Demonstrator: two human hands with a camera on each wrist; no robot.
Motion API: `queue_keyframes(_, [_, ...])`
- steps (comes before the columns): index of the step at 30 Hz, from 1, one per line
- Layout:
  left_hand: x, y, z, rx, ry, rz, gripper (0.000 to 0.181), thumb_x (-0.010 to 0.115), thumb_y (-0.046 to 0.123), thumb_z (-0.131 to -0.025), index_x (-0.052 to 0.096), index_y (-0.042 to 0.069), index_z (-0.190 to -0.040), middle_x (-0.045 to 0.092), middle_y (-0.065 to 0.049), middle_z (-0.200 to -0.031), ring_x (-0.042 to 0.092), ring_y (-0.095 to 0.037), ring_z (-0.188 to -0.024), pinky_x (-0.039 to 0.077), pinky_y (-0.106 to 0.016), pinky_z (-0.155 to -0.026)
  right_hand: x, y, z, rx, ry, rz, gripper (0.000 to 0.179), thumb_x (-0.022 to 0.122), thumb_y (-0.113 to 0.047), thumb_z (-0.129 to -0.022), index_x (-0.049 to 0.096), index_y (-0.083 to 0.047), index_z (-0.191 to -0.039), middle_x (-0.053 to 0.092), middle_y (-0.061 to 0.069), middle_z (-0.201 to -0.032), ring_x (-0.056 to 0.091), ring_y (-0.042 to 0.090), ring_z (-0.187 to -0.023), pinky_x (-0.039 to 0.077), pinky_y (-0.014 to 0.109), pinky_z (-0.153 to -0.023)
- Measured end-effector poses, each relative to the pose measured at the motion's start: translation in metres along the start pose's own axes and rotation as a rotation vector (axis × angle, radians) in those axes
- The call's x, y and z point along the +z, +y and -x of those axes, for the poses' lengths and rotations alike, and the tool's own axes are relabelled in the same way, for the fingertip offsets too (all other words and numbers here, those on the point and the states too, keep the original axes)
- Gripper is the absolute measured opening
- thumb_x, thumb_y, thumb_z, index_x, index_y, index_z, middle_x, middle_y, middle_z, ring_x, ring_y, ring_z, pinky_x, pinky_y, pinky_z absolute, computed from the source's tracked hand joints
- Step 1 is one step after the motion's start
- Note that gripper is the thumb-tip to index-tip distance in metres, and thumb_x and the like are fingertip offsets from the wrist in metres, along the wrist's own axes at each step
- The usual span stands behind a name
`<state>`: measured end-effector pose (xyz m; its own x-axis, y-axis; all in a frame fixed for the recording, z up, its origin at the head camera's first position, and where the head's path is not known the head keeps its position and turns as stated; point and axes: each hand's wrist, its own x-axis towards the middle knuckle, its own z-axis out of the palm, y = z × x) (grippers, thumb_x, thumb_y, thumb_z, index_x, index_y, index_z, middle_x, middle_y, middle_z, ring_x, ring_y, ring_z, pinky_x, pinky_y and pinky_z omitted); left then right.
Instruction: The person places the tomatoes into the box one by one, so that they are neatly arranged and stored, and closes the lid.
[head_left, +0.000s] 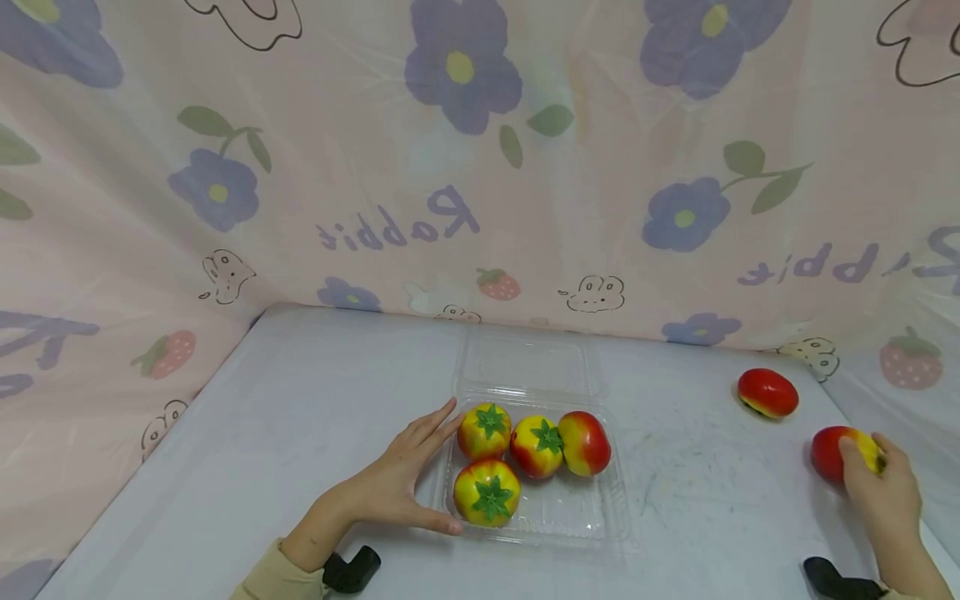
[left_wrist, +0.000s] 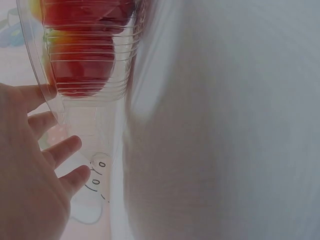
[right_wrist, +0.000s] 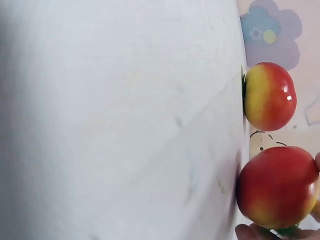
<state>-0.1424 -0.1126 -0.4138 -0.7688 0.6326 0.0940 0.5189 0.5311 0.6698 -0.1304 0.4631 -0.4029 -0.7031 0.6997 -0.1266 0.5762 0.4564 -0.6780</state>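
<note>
My left hand (head_left: 401, 475) rests at the left side of a clear plastic clamshell box (head_left: 562, 517), its fingers spread and fairly straight along the rim. Inside the box sit several red-and-yellow tomatoes (head_left: 487, 492) with green star-shaped tops; the left wrist view shows red tomatoes (left_wrist: 82, 65) through the ribbed wall. At the far right my right hand (head_left: 885, 487) grips another tomato (head_left: 828, 454) between thumb and fingers, low over the table. That held tomato (right_wrist: 277, 187) fills the lower right of the right wrist view, with fingertips at its edge.
One loose tomato (head_left: 768, 393) lies on the white table (head_left: 697, 500), just beyond the held one. The box's transparent lid (head_left: 528, 362) is folded back, away from me. A patterned curtain (head_left: 525, 208) hangs behind the table and along its sides.
</note>
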Motion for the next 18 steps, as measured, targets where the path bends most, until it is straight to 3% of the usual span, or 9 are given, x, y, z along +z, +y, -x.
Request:
queue_keyframes(8, [0.0002,-0.0006,0.0003,0.005,0.003,-0.002,0.114,0.080,0.059,-0.064,0.019,0.026,-0.154,-0.003,0.009,-0.162,0.012,-0.035,-0.146,0.021,-0.069,-0.108,0.0068,-0.0029,-0.0008,-0.009,-0.071,0.044,0.078,0.040,-0.045,-0.099,0.000,-0.005,-0.153,-0.002,0.026,-0.158,0.005,0.047,-0.143,0.019,0.064,-0.110])
queue_keyframes(18, [0.0004,-0.0008,0.0000,0.009,0.002,0.001,0.114,0.081,0.058,-0.064,0.019,0.026,-0.154,-0.003,0.008,-0.162,0.013,-0.035,-0.146,0.021,-0.070,-0.108,0.0092,-0.0021,-0.0018,-0.106,-0.122,0.087,0.084,0.052,-0.044,-0.095,0.005,-0.004,-0.153,0.004,0.032,-0.155,0.010,0.053,-0.138,0.024,0.069,-0.105])
